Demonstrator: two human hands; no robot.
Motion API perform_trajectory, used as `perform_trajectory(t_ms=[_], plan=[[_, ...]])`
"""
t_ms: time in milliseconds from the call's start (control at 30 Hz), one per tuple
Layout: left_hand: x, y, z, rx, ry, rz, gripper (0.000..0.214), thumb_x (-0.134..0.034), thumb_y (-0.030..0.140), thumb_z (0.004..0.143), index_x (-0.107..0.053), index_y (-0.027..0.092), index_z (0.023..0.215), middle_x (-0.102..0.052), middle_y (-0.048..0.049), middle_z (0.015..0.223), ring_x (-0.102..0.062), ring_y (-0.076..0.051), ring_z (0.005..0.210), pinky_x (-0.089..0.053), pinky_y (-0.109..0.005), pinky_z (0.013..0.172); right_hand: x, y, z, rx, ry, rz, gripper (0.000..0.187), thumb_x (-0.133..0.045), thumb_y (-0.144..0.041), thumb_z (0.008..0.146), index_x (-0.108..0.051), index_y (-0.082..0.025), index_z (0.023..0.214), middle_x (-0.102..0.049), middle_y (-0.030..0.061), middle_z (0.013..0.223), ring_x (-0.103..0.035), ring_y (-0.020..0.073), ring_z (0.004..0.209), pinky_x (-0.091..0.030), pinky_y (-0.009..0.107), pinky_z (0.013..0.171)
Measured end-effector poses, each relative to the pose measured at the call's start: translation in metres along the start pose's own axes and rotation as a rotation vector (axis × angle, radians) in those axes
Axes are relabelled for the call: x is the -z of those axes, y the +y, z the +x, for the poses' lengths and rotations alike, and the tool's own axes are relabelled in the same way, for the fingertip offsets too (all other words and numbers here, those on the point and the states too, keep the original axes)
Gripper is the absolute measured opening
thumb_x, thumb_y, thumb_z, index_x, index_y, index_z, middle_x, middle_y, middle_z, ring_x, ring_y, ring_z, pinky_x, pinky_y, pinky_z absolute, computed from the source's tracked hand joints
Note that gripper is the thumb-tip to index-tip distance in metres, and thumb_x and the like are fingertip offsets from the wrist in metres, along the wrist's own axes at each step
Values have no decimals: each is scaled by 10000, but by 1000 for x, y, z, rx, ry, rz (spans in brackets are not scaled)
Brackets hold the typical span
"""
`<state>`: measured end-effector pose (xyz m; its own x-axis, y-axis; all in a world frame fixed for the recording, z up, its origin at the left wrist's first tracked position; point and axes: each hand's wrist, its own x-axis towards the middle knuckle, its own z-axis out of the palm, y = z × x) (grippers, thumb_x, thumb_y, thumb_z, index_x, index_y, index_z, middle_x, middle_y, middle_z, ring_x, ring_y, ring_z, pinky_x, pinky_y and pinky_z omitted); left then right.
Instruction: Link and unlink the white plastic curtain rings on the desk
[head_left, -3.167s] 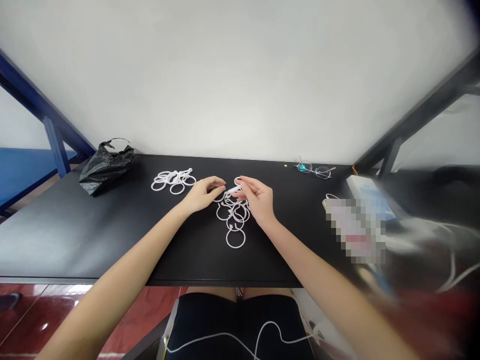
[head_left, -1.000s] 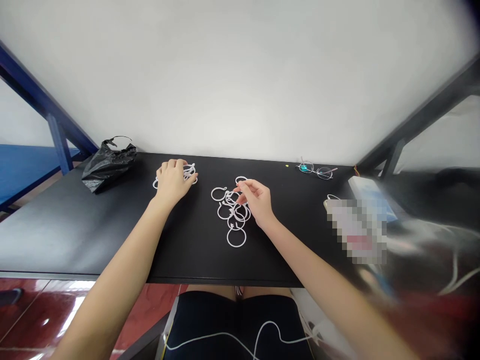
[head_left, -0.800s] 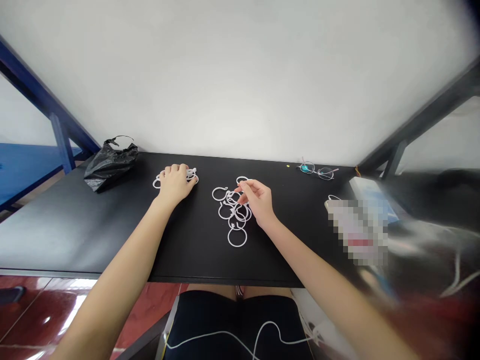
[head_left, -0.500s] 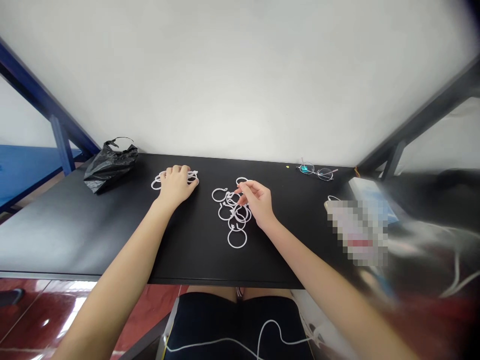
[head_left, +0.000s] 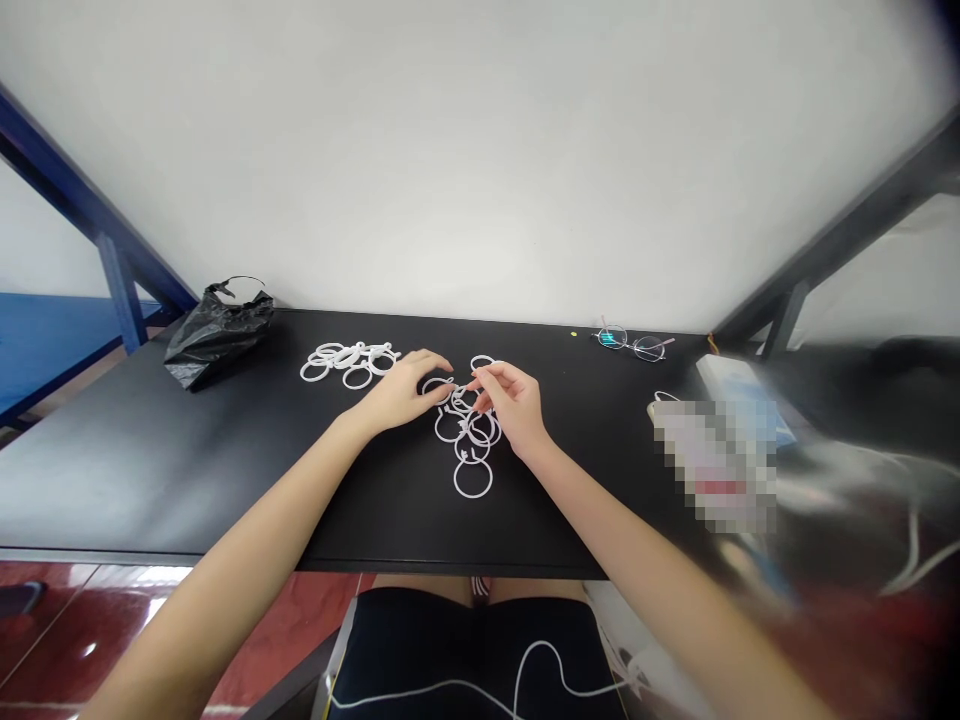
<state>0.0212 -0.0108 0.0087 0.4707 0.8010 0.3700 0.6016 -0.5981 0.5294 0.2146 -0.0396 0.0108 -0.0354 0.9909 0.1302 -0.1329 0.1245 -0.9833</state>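
Several white plastic curtain rings with small clasps lie in a loose, overlapping pile [head_left: 472,478] at the middle of the black desk. My right hand [head_left: 511,402] is at the right side of this pile, its thumb and fingers pinched on a white curtain ring [head_left: 466,398]. Just left of it, my left hand [head_left: 409,388] reaches over the pile's edge, thumb and fingers apart around the leftmost ring, with nothing visibly gripped. A second cluster of white rings [head_left: 316,371] rests farther left, behind my left hand.
A crumpled black plastic bag [head_left: 217,335] stands at the back left of the desk [head_left: 112,470]. Eyeglasses [head_left: 630,342] lie near the wall at the back right. A white and blue box [head_left: 742,395] and a blurred-out item [head_left: 712,465] are at the right. A white cable [head_left: 442,684] crosses my lap.
My left hand has moved right, from the left cluster of rings to the middle pile, uncovering that cluster. My right hand has stayed almost still.
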Motion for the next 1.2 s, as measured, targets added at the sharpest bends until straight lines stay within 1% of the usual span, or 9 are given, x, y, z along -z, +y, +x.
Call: perform_trajectory(t_ms=[67,133,400,567,700,800,933,1100,1200], plan=[[-5,0,-1,-33,-72,-20,302,-550,427,901,-663,195,1057,-657,-102,1142,-596,-245,1076,-456,-397,975,0,0,0,3,2,6,281,-708,-461,746,-672,-185,779,-706,19,704,-594,97,476,-488,214,460],[-7,-1,-2,-37,-96,-17,300,-546,436,905,-683,196,1021,-663,-104,1133,-600,-246,1067,-458,-400,972,0,0,1,1,2,6,274,-707,-454,749,-673,-184,779,-705,18,703,-591,93,473,-490,210,458],[-4,-1,-1,-1,-95,12,238,-523,340,911,-696,196,987,-684,-83,1029,-624,-226,970,-481,-375,907,0,0,0,3,1,-8,297,-712,-476,739,-675,-182,772,-710,22,697,-597,99,472,-502,212,453],[-1,1,-1,17,-92,15,259,-507,351,909,-691,181,977,-683,-84,983,-619,-228,930,-477,-376,879,1,0,0,-1,-2,-18,257,-701,-444,750,-676,-189,770,-705,17,691,-597,98,472,-499,212,459],[4,-1,0,68,-146,-27,257,-466,273,877,-660,187,1021,-678,-73,1038,-607,-229,983,-465,-382,910,1,1,0,0,1,-20,246,-697,-430,757,-676,-185,766,-701,16,687,-597,97,472,-499,211,462],[5,-5,-1,91,-172,-36,296,-464,201,803,-644,187,1038,-665,-71,1072,-596,-233,1020,-461,-393,936,1,1,0,0,-4,-15,254,-699,-437,756,-672,-185,761,-700,19,684,-598,102,475,-500,219,463],[2,-10,-2,41,-158,-12,315,-508,146,721,-645,190,1002,-649,-66,1056,-600,-224,1001,-475,-373,928,1,1,0,10,-9,-5,254,-702,-437,757,-672,-185,751,-699,17,681,-593,100,469,-496,226,469],[0,-13,-2,64,-140,-16,282,-497,134,743,-659,195,966,-652,-55,984,-619,-197,900,-500,-337,829,0,2,0,9,-8,-13,254,-697,-435,758,-673,-183,751,-698,17,680,-593,99,473,-493,223,468],[-1,-14,-2,75,-127,-33,256,-503,139,762,-666,191,951,-654,-48,955,-626,-183,859,-505,-321,800,0,2,0,5,-9,-11,256,-696,-431,751,-669,-176,752,-699,16,678,-592,95,471,-488,215,466]])
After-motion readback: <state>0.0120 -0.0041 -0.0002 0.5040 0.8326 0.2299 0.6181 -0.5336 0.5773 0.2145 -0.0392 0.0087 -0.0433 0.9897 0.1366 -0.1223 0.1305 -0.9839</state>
